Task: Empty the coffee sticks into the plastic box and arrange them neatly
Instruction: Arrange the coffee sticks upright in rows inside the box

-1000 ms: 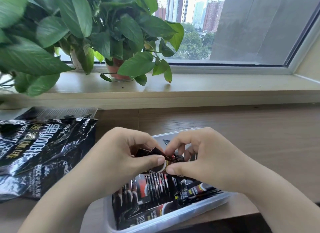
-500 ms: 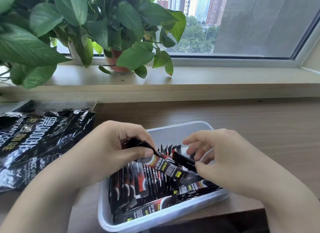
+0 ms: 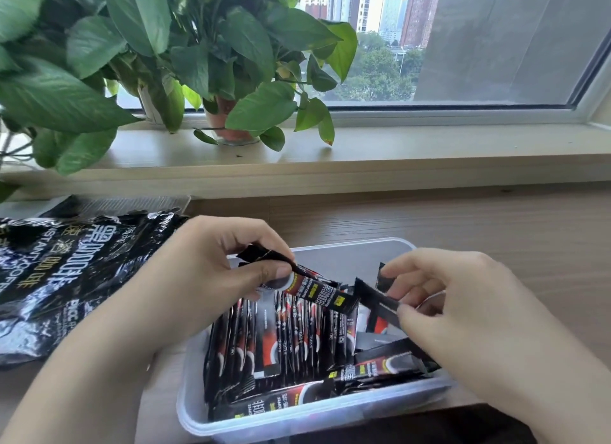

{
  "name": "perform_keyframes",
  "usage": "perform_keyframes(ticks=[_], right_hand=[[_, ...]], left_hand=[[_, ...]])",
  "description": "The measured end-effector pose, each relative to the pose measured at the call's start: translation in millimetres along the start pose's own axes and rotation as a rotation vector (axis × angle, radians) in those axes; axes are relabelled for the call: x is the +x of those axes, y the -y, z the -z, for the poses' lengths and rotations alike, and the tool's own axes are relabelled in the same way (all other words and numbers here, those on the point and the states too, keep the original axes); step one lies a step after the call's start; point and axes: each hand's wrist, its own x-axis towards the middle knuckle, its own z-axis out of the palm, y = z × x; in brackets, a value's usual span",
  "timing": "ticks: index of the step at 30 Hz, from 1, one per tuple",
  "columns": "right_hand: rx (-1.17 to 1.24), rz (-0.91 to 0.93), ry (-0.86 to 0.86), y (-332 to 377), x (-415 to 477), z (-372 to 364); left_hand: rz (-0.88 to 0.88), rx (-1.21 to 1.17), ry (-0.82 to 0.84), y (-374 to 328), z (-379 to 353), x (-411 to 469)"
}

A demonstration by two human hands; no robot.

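**Over the box: one stick in each hand**

Head view. Over the plastic box (image 3: 347, 252), both my hands work at once. My left hand (image 3: 211, 271) pinches one coffee stick (image 3: 317, 290) between thumb and forefinger, the other fingers curled loosely; I hold it by its top end so the printed length hangs free to drop into the row. My right hand (image 3: 463, 298) nips a second stick (image 3: 377, 301) with thumb and fingertips, edge-on, fingers half spread. Upright sticks (image 3: 281, 338) fill the box's left side in a tight row; a few loose ones (image 3: 380, 367) lie flat and crosswise at the near right, probably next to be stood up.

Sticks: thin, glossy black-and-red foil, crimped ends. Box: translucent, rounded corners, smooth rim. Crinkled black bag (image 3: 66, 278) lies flat on the wooden table (image 3: 496, 232), left of the box.
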Motion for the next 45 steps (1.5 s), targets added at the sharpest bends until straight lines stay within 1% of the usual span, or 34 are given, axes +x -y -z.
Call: perform_keyframes(ticks=[5, 7, 10, 12, 13, 16, 18, 21, 24, 28, 34, 39, 42, 45], right_hand=[[0.017, 0.061, -0.174, -5, 0, 15], [0.089, 0.091, -0.167, -6, 2, 18], [0.191, 0.160, -0.073, -3, 4, 18], [0.211, 0.212, -0.013, 1, 4, 12], [0.207, 0.232, -0.009, 2, 5, 7], [0.235, 0.281, -0.048, 6, 10, -5], [0.240, 0.338, -0.090, 8, 14, -11], [0.203, 0.396, -0.134, 9, 18, -15], [0.103, 0.428, -0.159, 8, 19, -15], [0.027, 0.397, -0.169, 7, 20, -15], [0.038, 0.411, -0.190, 7, 23, -17], [-0.013, 0.417, -0.191, 7, 26, -20], [-0.066, 0.401, -0.182, 6, 26, -22], [0.026, 0.287, -0.124, 14, 21, -19]], left_hand=[[0.004, -0.045, -0.123, 0, -3, -3], [0.008, -0.081, -0.165, -1, -4, -4], [0.031, -0.145, -0.207, -3, -5, -6], [0.052, -0.188, -0.217, -4, -8, -7], [0.063, -0.208, -0.217, -5, -10, -8], [0.081, -0.271, -0.190, -9, -14, -9], [0.075, -0.315, -0.200, -12, -14, -9], [0.081, -0.409, -0.266, -16, -11, -9], [0.104, -0.440, -0.248, -17, -11, -10], [0.131, -0.457, -0.203, -16, -11, -11], [0.135, -0.499, -0.177, -18, -11, -11], [0.075, -0.385, -0.155, -22, -11, -14], [0.038, -0.352, -0.208, -20, -14, -12], [0.009, -0.383, -0.288, -18, -15, -9]])
